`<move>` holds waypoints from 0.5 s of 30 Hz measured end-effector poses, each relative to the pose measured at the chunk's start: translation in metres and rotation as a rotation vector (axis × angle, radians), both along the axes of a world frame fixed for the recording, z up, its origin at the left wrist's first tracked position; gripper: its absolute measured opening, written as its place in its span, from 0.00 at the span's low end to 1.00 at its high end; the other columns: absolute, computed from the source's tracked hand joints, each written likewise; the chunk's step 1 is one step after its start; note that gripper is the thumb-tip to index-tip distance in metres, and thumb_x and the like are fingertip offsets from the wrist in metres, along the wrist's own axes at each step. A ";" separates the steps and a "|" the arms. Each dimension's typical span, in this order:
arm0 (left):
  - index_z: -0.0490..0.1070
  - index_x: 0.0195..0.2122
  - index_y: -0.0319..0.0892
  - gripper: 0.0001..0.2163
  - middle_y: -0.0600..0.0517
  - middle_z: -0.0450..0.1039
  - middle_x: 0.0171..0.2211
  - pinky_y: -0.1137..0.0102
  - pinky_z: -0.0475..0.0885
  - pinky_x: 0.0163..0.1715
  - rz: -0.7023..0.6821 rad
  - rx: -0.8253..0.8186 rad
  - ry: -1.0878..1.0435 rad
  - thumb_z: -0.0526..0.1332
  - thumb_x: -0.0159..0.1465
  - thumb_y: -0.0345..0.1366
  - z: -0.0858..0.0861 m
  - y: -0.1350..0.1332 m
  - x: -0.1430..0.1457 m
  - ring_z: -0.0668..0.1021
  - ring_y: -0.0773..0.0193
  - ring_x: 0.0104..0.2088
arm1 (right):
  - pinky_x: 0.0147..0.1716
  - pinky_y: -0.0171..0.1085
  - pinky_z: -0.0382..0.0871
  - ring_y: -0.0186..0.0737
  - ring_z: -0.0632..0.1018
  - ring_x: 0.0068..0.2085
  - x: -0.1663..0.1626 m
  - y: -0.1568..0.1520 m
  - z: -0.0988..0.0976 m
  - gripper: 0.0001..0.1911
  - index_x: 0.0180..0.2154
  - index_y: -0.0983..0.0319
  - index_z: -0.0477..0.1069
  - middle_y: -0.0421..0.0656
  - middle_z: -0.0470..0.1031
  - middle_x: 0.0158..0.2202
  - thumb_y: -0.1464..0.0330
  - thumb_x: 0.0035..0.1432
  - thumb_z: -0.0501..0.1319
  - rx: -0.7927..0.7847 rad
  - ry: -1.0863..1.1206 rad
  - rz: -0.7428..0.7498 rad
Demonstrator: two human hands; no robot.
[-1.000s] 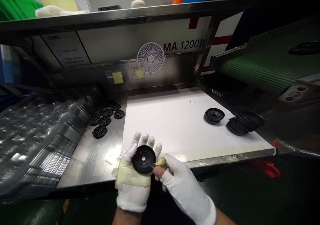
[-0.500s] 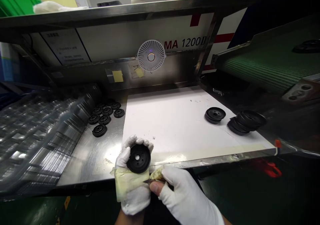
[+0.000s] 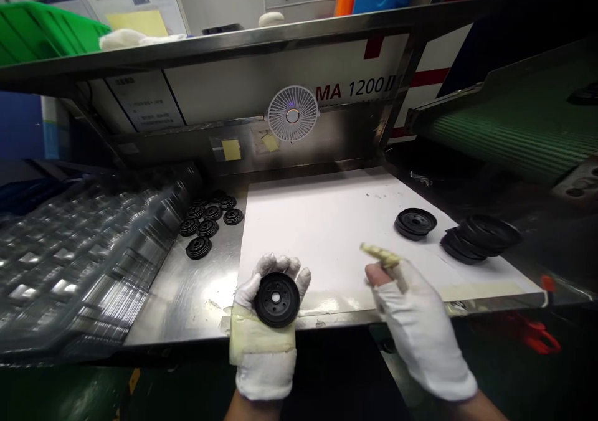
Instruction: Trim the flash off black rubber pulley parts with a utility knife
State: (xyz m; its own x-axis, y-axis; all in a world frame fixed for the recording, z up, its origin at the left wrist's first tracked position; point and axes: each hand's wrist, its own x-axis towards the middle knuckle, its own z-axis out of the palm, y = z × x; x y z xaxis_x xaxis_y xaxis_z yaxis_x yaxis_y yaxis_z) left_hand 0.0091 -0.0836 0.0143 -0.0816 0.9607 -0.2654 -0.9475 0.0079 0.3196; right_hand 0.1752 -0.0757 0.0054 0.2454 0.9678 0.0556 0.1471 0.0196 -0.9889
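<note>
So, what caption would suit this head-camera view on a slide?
Gloved left hand holds a black moulded disc; gloved right hand grips a tape-wrapped handle over a white board.

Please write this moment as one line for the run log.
left hand: holds black grooved disc | right hand: holds taped knife handle | nearby: stacked black discs

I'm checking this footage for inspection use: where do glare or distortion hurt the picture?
In the head view, the stainless steel bench top glares white near the left hand, the clear plastic trays dissolve into streaky reflections, and the wide lens bows the steel shelf edge; the black disc in that hand is sharp enough to show its holes.
</note>
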 end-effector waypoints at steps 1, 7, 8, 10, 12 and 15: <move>0.73 0.37 0.38 0.11 0.44 0.73 0.40 0.53 0.66 0.49 -0.006 0.000 0.000 0.52 0.60 0.31 0.001 0.000 0.001 0.72 0.53 0.47 | 0.29 0.33 0.66 0.35 0.69 0.30 0.005 0.007 -0.002 0.17 0.46 0.56 0.63 0.39 0.67 0.31 0.59 0.55 0.55 0.016 0.007 -0.066; 0.73 0.37 0.39 0.10 0.45 0.73 0.39 0.56 0.69 0.47 -0.046 0.007 -0.007 0.53 0.60 0.31 0.003 0.002 0.006 0.73 0.54 0.46 | 0.34 0.32 0.69 0.32 0.72 0.34 0.014 0.032 -0.026 0.29 0.55 0.56 0.56 0.42 0.67 0.44 0.71 0.50 0.56 -0.110 0.283 -0.038; 0.73 0.36 0.38 0.10 0.45 0.74 0.38 0.56 0.69 0.47 -0.056 -0.008 -0.017 0.53 0.59 0.31 0.004 0.003 0.006 0.74 0.54 0.45 | 0.33 0.31 0.69 0.31 0.72 0.33 0.013 0.033 -0.030 0.29 0.55 0.56 0.56 0.42 0.67 0.44 0.71 0.50 0.56 -0.120 0.338 -0.019; 0.74 0.34 0.38 0.10 0.45 0.74 0.36 0.56 0.70 0.45 -0.068 -0.066 -0.045 0.53 0.59 0.31 0.008 0.004 0.007 0.75 0.54 0.42 | 0.30 0.28 0.68 0.28 0.71 0.30 0.014 0.033 -0.035 0.26 0.53 0.58 0.60 0.41 0.68 0.41 0.68 0.51 0.58 -0.135 0.391 0.018; 0.74 0.32 0.37 0.10 0.44 0.74 0.34 0.55 0.70 0.44 -0.061 -0.126 -0.062 0.53 0.58 0.31 0.011 0.006 0.007 0.76 0.54 0.40 | 0.29 0.27 0.67 0.27 0.70 0.28 0.015 0.030 -0.038 0.21 0.49 0.62 0.65 0.41 0.69 0.38 0.67 0.51 0.59 -0.150 0.405 0.048; 0.74 0.31 0.37 0.09 0.45 0.74 0.32 0.56 0.71 0.43 -0.047 -0.166 -0.053 0.54 0.57 0.30 0.013 0.006 0.008 0.76 0.55 0.40 | 0.29 0.28 0.68 0.28 0.70 0.28 0.016 0.027 -0.038 0.21 0.47 0.63 0.66 0.41 0.70 0.36 0.64 0.51 0.60 -0.139 0.417 0.041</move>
State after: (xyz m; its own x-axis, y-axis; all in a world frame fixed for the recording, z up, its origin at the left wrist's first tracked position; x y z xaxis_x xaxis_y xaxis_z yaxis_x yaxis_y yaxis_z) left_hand 0.0172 -0.0775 0.0271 -0.0198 0.9057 -0.4236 -0.9603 0.1006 0.2602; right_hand 0.1909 -0.0484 -0.0323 0.1806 0.9684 -0.1718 -0.2630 -0.1207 -0.9572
